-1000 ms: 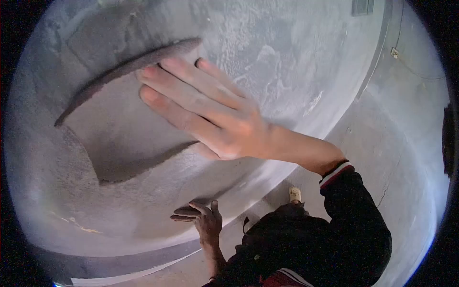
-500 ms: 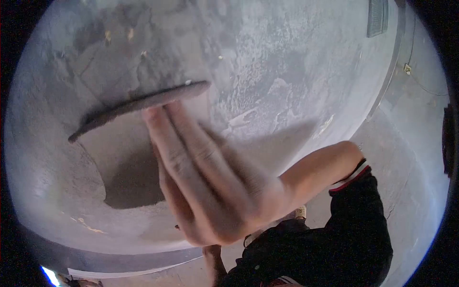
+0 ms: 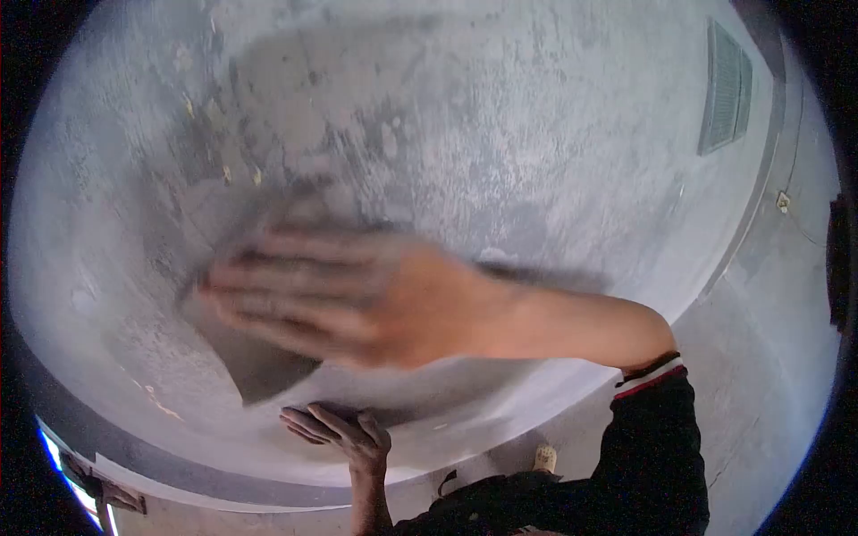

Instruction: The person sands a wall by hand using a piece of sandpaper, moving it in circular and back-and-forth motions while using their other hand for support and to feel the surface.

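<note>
My right hand [image 3: 331, 299], blurred by motion, lies with fingers stretched over a grey sheet of sandpaper [image 3: 259, 368], holding it against the wall [image 3: 536, 152]. Only the lower corner and left edge of the sheet show past the fingers; the rest is hidden under the hand. The wall surface is grey and mottled with lighter, powdery patches. Lower down, my left hand [image 3: 344, 433] is dusty and open, its fingers extended; it appears to rest on the wall.
A vent grille [image 3: 726, 87] sits in the wall at the upper right. Beyond the wall's edge are a socket [image 3: 783, 203] with a cable and the concrete floor [image 3: 715, 384]. A shoe [image 3: 545, 458] shows below. At the lower left is a bright window opening [image 3: 67, 473].
My right hand has swung from pointing upward to pointing left, pressing flat the sandpaper whose top edge stood curled. My left hand has come into fuller view. The view has shifted.
</note>
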Tool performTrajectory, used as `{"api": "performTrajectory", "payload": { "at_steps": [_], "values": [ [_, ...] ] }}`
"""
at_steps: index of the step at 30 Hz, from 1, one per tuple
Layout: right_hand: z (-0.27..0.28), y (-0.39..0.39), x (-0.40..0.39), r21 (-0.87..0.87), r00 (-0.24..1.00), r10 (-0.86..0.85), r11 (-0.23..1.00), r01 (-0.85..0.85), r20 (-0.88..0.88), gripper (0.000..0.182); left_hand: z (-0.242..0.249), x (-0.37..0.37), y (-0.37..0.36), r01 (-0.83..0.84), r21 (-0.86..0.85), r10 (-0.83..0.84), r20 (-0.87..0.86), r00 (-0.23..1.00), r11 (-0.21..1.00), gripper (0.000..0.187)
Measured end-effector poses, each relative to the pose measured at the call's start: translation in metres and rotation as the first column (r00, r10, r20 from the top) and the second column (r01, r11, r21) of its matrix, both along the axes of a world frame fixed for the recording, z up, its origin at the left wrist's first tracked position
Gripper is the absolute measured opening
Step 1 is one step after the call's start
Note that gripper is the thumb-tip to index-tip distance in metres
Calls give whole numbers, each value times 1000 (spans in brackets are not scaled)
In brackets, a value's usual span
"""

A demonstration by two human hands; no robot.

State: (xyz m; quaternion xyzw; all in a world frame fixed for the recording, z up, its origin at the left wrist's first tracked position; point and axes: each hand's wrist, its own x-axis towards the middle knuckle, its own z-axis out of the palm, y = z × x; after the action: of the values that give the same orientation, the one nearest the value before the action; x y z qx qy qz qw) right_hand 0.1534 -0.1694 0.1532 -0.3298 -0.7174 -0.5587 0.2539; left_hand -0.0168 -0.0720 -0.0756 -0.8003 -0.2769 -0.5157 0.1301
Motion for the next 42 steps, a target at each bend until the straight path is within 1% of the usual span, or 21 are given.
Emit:
{"api": "performTrajectory", "payload": {
  "at_steps": [2,7,8,9,10,11,14,15,17,19,21,22,25,28,31,33,35,36,37,39,42],
  "values": [
    [7,-21,15,28,998,-47,998,49,-49,50,-3,6,4,-38,54,35,55,998,998,65],
    [-17,-58,25,-290,885,-134,957,-2,-447,39,-1,19,-2,-54,27,50,129,990,998,67],
    [-29,-58,33,-290,880,-129,957,-11,-457,39,1,23,-5,-23,28,19,148,989,999,68],
    [-44,-53,42,-252,962,-151,963,91,-230,38,2,23,-6,4,34,-9,167,986,999,68],
    [-56,-52,51,-181,983,-184,966,183,12,37,3,22,-7,-4,41,-1,136,991,999,69],
    [-49,-59,56,-171,985,-174,970,173,11,37,5,24,-10,-15,51,8,137,991,999,69],
    [-12,-90,69,62,892,-233,959,277,-387,34,12,30,-18,12,24,-15,140,990,1000,69],
    [-29,-94,63,57,894,-227,961,269,-386,34,14,32,-24,21,20,-24,135,991,1000,69],
    [-72,-92,45,-272,964,-235,942,195,-123,36,20,36,-27,42,37,-47,129,990,998,67],
    [-69,-97,72,-216,977,-188,963,163,-97,36,20,38,-31,52,34,-56,132,990,998,66],
    [-15,-123,86,-54,926,-220,975,214,-307,49,22,41,-33,88,17,-89,106,990,996,65],
    [-23,-122,83,-52,926,-222,975,216,-306,49,24,43,-34,90,18,-92,107,990,996,65],
    [-79,-107,60,-320,884,-239,941,110,-402,53,28,40,-40,111,10,-111,85,990,994,64],
    [-65,-112,67,-337,868,-343,915,222,-358,56,30,32,-51,98,-87,-95,45,994,991,63],
    [-79,-100,51,-291,894,-320,928,231,-312,54,25,25,-44,145,-103,-143,32,989,984,63],
    [-92,-88,36,-256,922,-302,937,240,-241,54,18,15,-37,241,-50,-243,-37,969,969,62],
    [-103,-80,32,-221,946,-287,942,251,-148,55,21,6,-37,257,-100,-264,-64,963,961,60],
    [-100,-72,41,-195,964,-193,968,157,-184,49,24,1,-37,265,-132,-280,-112,953,955,59],
    [-92,-74,56,-193,963,-192,969,155,-190,49,23,-2,-37,264,-130,-279,-118,953,956,59],
    [-72,-86,83,16,878,-209,971,239,-431,42,21,-6,-35,240,-135,-263,-192,946,961,58],
    [-82,-85,45,-63,875,-137,991,121,-464,41,17,-8,-38,223,-151,-252,-209,945,963,58]
  ]
}}
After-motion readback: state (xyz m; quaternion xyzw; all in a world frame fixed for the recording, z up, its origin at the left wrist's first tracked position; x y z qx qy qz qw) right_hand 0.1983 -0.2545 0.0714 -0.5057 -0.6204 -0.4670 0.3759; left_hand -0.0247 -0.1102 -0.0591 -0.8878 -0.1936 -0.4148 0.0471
